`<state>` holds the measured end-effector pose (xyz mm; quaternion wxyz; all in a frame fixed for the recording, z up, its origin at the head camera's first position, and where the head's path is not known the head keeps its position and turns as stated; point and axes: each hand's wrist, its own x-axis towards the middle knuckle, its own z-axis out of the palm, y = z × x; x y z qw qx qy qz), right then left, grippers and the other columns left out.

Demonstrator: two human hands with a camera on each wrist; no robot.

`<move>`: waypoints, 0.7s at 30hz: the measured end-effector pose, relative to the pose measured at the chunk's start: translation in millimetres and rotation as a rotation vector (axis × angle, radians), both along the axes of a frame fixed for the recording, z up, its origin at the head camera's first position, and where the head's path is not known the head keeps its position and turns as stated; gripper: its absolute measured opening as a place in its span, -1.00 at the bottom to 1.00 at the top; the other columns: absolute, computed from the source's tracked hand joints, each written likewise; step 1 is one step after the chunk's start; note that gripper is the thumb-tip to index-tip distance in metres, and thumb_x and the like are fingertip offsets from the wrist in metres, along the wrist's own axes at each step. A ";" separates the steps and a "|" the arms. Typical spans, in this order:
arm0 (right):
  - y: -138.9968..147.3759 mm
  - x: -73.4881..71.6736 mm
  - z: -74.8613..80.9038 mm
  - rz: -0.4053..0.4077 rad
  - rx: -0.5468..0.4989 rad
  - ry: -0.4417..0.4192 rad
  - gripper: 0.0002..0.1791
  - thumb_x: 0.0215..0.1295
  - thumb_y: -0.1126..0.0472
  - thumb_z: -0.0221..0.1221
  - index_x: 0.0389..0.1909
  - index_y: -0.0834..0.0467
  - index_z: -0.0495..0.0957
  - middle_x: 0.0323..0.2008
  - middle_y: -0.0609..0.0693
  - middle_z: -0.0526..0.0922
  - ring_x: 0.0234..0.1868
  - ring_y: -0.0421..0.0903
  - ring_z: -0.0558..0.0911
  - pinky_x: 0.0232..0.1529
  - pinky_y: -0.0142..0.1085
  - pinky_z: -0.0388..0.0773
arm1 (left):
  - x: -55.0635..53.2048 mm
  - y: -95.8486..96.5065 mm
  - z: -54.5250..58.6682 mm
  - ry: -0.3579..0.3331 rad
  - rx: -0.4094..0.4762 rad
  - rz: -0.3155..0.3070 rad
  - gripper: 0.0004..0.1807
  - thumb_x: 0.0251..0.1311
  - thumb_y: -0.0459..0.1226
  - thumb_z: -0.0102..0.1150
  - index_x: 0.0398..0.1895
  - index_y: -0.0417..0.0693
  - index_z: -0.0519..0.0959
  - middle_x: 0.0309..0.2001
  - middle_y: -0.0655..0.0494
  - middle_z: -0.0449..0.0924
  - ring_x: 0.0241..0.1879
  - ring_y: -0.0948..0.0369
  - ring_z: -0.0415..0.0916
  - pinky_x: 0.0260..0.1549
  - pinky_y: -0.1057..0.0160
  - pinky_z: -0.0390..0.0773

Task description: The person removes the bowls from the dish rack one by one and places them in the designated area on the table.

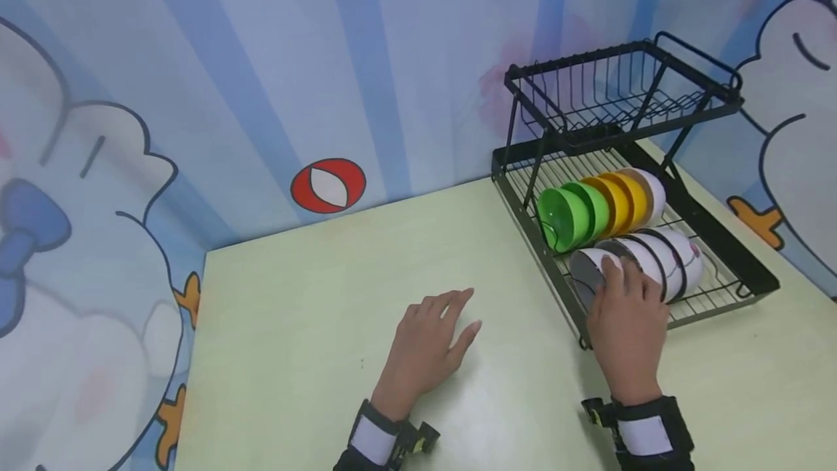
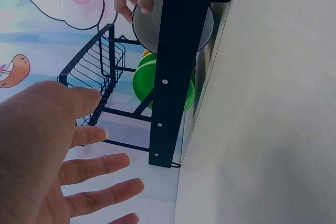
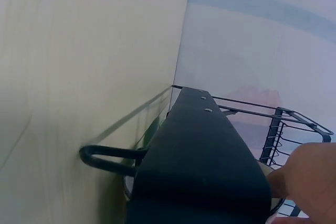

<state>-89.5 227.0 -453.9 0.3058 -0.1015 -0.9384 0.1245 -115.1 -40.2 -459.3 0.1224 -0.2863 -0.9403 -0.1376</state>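
My right hand [image 1: 628,329] pinches the rim of the leftmost white bowl [image 1: 584,273], which stands on edge in the front row of the black dish rack [image 1: 719,246]. The left wrist view shows the right fingers over the rim of this bowl [image 2: 148,29], whose lower part is partly hidden by the rack's side bar. More white bowls [image 1: 680,256] with dark rims stand to its right. Over the table, left of the rack, my left hand [image 1: 425,344] hovers with fingers spread and nothing held.
Behind the white bowls, two green bowls [image 1: 562,220], two yellow bowls [image 1: 611,202] and a pale bowl [image 1: 652,191] form a second row. An upper wire basket [image 1: 621,100] overhangs the rack's back part. The pale table [image 1: 314,296] meets a patterned wall [image 1: 425,78] behind.
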 end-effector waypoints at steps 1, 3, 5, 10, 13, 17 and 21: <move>-1.2 0.3 -0.1 0.002 -0.006 -0.002 -0.60 0.39 0.33 0.07 0.22 0.28 0.43 0.19 0.39 0.49 0.03 0.43 0.47 -0.27 0.38 0.45 | -0.1 -1.6 0.5 0.003 0.003 0.002 -0.45 0.46 0.10 -0.07 0.40 0.12 0.37 0.22 0.15 0.57 0.15 0.13 0.55 0.02 0.10 0.59; -3.5 0.3 -0.4 0.007 -0.029 -0.004 -0.61 0.39 0.35 0.07 0.22 0.26 0.43 0.20 0.39 0.49 0.07 0.43 0.49 -0.26 0.40 0.44 | -0.2 -4.5 1.0 0.002 0.009 0.008 -0.46 0.46 0.10 -0.07 0.40 0.13 0.38 0.23 0.16 0.57 0.15 0.13 0.55 0.01 0.10 0.59; -5.4 0.1 -1.0 0.017 -0.058 0.000 -0.61 0.37 0.37 0.08 0.21 0.26 0.43 0.20 0.39 0.48 0.10 0.43 0.49 -0.28 0.41 0.42 | 0.1 -6.5 0.9 -0.010 0.017 0.009 -0.46 0.46 0.09 -0.08 0.40 0.13 0.38 0.24 0.15 0.56 0.17 0.12 0.54 0.03 0.09 0.59; -6.8 -2.8 0.1 0.099 -0.096 0.042 -0.60 0.25 0.49 0.14 0.13 0.32 0.46 0.12 0.44 0.45 -0.02 0.45 0.50 -0.30 0.31 0.43 | 0.4 -7.4 1.6 -0.022 0.032 -0.006 -0.46 0.47 0.09 -0.10 0.40 0.12 0.38 0.24 0.15 0.55 0.18 0.13 0.54 0.03 0.09 0.59; -7.4 -3.6 -0.1 0.124 -0.099 0.027 -0.57 0.20 0.50 0.18 0.12 0.29 0.46 0.11 0.44 0.41 -0.04 0.46 0.47 -0.23 0.29 0.41 | 1.6 -7.0 2.0 -0.021 0.039 -0.019 -0.46 0.47 0.09 -0.09 0.40 0.12 0.39 0.24 0.15 0.56 0.17 0.13 0.54 0.02 0.09 0.59; -8.9 -3.1 -0.9 0.113 -0.117 -0.025 -0.48 0.14 0.46 0.25 0.15 0.18 0.46 0.15 0.42 0.37 -0.02 0.54 0.41 -0.24 0.35 0.34 | 4.0 -5.7 3.5 -0.025 0.038 -0.027 -0.46 0.47 0.09 -0.09 0.40 0.12 0.38 0.23 0.16 0.56 0.16 0.13 0.54 0.01 0.10 0.58; -8.2 -5.1 1.7 0.092 -0.122 -0.084 -0.36 0.04 0.42 0.35 0.20 0.13 0.44 0.19 0.47 0.34 -0.05 0.58 0.36 -0.25 0.30 0.26 | 5.2 -3.9 4.7 -0.030 0.024 -0.033 -0.46 0.48 0.09 -0.12 0.40 0.12 0.38 0.23 0.17 0.56 0.16 0.14 0.54 0.02 0.11 0.58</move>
